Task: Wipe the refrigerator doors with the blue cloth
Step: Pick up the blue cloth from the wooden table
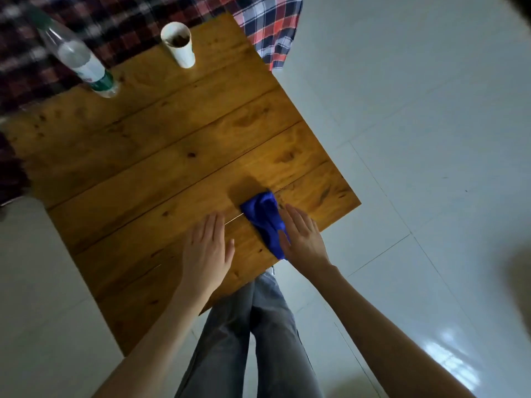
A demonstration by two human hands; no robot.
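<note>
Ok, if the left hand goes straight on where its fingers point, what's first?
Looks free: only bare wooden table ahead of the left hand; the blue cloth lies off to its right.

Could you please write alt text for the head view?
A person's open right hand touches a crumpled blue cloth on a wooden table, open left hand alongside. A plastic bottle and paper cup stand farther back.

Wooden plank table on glossy white tiled floor; plaid cloth beyond.
</note>
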